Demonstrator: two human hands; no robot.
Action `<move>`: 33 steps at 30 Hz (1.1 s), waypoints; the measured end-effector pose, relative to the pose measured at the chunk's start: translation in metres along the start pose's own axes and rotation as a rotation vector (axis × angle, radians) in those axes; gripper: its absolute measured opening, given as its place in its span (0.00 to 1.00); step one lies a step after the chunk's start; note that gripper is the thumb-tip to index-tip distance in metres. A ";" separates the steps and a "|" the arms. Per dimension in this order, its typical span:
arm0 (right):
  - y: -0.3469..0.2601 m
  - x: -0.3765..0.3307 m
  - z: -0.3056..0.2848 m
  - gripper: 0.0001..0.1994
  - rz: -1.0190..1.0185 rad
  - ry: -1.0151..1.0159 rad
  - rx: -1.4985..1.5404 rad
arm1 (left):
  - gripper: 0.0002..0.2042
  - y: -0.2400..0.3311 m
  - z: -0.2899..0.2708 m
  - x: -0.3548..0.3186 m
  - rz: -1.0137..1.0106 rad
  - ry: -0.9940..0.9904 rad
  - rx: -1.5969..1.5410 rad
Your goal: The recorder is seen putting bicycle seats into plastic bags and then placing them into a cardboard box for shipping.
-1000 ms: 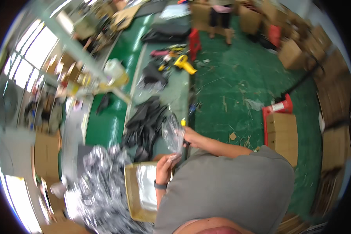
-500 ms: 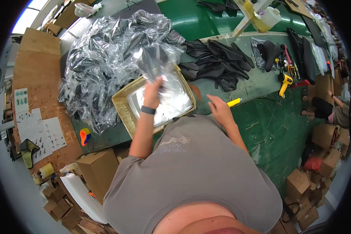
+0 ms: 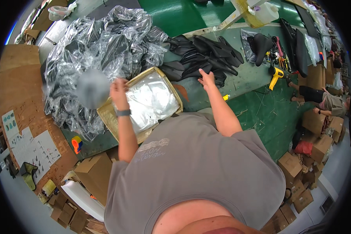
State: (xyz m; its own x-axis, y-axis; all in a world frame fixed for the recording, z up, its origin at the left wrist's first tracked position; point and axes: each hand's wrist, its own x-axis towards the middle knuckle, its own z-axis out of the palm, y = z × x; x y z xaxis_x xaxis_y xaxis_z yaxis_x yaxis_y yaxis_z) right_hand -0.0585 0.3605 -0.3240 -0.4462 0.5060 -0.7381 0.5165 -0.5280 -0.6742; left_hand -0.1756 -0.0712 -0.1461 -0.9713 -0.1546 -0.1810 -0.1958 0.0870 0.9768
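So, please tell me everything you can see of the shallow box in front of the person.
The shallow box is tan cardboard, open on top, and lies flat and skewed on the green table. Clear plastic film fills it and shines. The left hand hovers at its far corner; touch cannot be told. Crumpled plastic bags lie beside it.

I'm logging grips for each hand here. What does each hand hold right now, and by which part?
The left hand grips a motion-blurred bagged black piece at its right end. The right hand rests open on the pile of black saddles, gripping nothing.
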 end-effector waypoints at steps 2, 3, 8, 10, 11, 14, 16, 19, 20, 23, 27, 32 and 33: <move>-0.015 0.019 -0.002 0.27 0.045 0.080 0.071 | 0.16 -0.041 0.051 -0.036 -0.120 -0.155 0.134; -0.018 0.025 -0.019 0.26 0.080 0.004 0.112 | 0.16 -0.077 0.071 -0.043 -0.098 -0.251 0.305; -0.054 -0.057 -0.014 0.19 -0.334 -0.053 -0.040 | 0.18 -0.162 0.098 -0.094 0.079 -0.346 0.825; -0.070 -0.095 -0.056 0.28 -0.607 -0.036 -0.285 | 0.20 -0.180 0.105 -0.105 -0.020 -0.442 1.066; -0.085 -0.112 -0.077 0.30 -0.748 -0.059 -0.409 | 0.24 -0.209 0.089 -0.104 0.005 -0.432 1.076; -0.130 -0.180 -0.150 0.29 -0.663 -0.289 -0.316 | 0.18 -0.223 0.078 -0.105 0.001 -0.410 0.914; -0.165 -0.247 -0.186 0.29 -0.565 -0.538 -0.078 | 0.13 -0.217 0.073 -0.106 0.060 -0.410 0.843; -0.154 -0.309 -0.218 0.31 -0.439 -0.641 0.186 | 0.11 -0.212 0.083 -0.097 0.190 -0.427 0.763; -0.132 -0.307 -0.223 0.31 -0.344 -0.721 0.252 | 0.13 -0.214 0.083 -0.093 0.201 -0.440 0.748; -0.057 -0.316 -0.194 0.27 -0.139 -0.798 0.290 | 0.14 -0.215 0.080 -0.092 -0.018 -0.363 0.621; -0.037 -0.358 -0.156 0.28 -0.052 -0.763 -0.132 | 0.13 -0.207 0.076 -0.102 -0.385 -0.128 0.187; -0.043 -0.382 -0.193 0.29 -0.396 -0.818 -0.738 | 0.12 -0.216 0.052 -0.095 -0.674 0.003 -0.441; -0.042 -0.391 -0.192 0.29 -0.418 -0.810 -0.711 | 0.15 -0.224 0.043 -0.090 -0.665 -0.026 -0.474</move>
State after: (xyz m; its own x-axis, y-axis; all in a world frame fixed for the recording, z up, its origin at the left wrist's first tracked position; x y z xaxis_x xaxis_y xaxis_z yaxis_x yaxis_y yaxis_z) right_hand 0.2353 0.3156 -0.0021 -0.8843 -0.1707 -0.4346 0.3981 0.2104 -0.8929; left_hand -0.0499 -0.0340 -0.3531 -0.6759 -0.0042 -0.7370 -0.6601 -0.4412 0.6079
